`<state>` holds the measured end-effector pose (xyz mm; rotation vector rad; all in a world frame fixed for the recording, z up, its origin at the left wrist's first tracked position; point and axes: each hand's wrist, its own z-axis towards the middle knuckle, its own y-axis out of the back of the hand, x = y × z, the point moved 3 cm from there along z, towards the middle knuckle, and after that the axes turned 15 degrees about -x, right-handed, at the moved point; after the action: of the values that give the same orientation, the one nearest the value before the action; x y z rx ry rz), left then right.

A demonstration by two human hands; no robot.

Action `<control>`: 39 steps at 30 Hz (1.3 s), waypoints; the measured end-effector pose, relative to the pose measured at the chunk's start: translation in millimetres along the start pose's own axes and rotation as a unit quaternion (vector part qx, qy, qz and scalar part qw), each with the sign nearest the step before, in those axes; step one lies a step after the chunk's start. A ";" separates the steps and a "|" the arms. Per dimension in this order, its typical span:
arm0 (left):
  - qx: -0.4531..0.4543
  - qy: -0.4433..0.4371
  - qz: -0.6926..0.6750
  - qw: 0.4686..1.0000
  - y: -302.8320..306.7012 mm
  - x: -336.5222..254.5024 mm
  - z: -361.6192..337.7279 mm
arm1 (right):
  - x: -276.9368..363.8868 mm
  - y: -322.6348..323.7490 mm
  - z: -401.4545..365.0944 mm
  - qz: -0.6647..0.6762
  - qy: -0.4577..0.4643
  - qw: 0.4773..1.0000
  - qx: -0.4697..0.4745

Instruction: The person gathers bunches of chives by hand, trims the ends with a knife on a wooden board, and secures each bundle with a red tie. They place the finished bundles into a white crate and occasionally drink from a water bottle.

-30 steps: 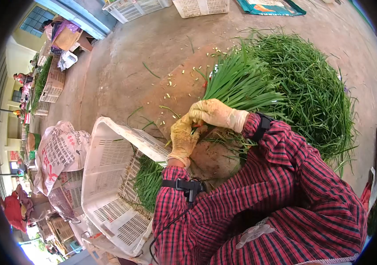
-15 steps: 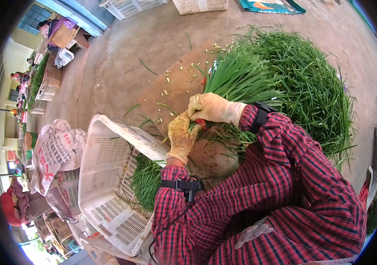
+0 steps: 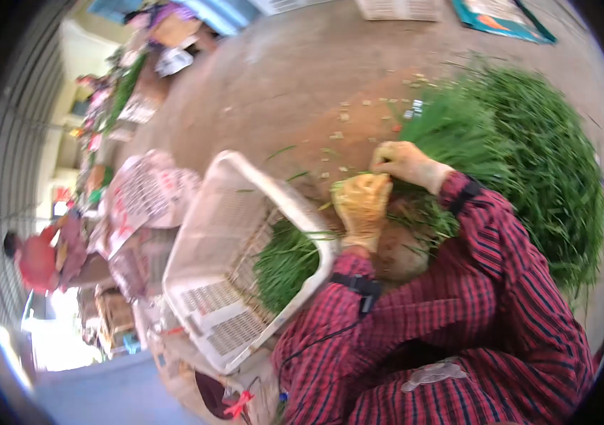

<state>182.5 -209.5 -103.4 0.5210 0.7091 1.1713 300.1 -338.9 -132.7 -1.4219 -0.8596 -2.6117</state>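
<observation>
My left hand (image 3: 360,207), in a stained yellowish glove, is closed, its fingertips meeting those of my right hand. My right hand (image 3: 409,166), gloved too, is bent into a pinch just above and to the right. Whatever lies between the fingers is hidden and blurred. Beyond my right hand, a bundle of long green chives (image 3: 451,134) lies with its cut ends toward the left. A large heap of loose green leaves (image 3: 553,170) spreads on the floor to the right. Beside my left forearm, a white plastic crate (image 3: 196,269) stands tilted, with chives (image 3: 284,265) inside.
Short pale stem pieces (image 3: 344,117) are scattered over the concrete floor (image 3: 259,106). Printed white sacks (image 3: 150,195) stand left of the crate. A person in red (image 3: 36,258) is at the far left. A teal bag (image 3: 504,18) and another white crate (image 3: 397,8) lie at the top.
The view has swung left, so everything appears farther right and blurred. My hands keep together in much the same pose. A red bit seen between them before is now out of sight.
</observation>
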 end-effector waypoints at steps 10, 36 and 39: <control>-0.059 0.073 -0.065 0.993 -0.2 -7.1 -3.7 | 8.6 -1.1 3.5 -0.003 -0.117 0.993 0.013; -0.025 0.152 -0.275 0.949 -5.5 16.6 4.9 | 8.7 -2.7 -2.9 -0.013 -0.077 0.993 -0.086; -0.024 0.149 -0.267 0.952 -7.7 15.5 4.3 | 7.3 -1.0 -3.7 0.001 -0.062 0.994 -0.093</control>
<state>194.0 -197.2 -109.4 0.0908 1.0033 0.7571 292.8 -338.3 -129.0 -1.6441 -0.6394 -2.6861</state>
